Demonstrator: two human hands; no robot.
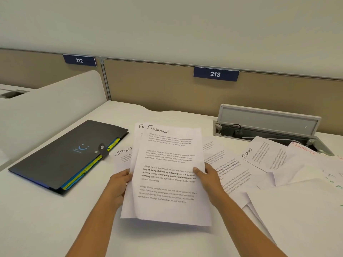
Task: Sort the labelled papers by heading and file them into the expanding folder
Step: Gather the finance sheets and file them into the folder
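Both forearms reach in from the desk's [55, 229] near edge, holding a small stack of FINANCE sheets [168, 173] up off the middle of the desk. Left hand [118, 184] grips the stack's left edge, fingers curled round it and mostly hidden behind the paper. Right hand [209, 178] pinches the right edge, thumb on the front of the top sheet and fingers behind. At least two sheets, second heading peeking out at top left. Expanding folder [61, 154], dark grey, lies flat toward the desk's left edge, flap down and strap fastened. Yellow and blue tabbed dividers [111, 146] stick out along its right side; cannot tell what is filed inside. SPORTS sheet [123, 154] lies flat just beside the folder, partly hidden behind the held stack. Loose papers [232, 171] are spread overlapping over the right half of the desk, among them a black-headed FINANCE sheet [259, 156] and a red-headed FINANCE sheet [304, 151] toward the far right. Cable tray [269, 123] at the desk's far edge has its lid raised, a black cable inside. Tan partition [167, 86] runs along the far edge with plate 212 [79, 60] and plate 213 [215, 74]. White divider [46, 108] stands on the left edge. Pale wall above.
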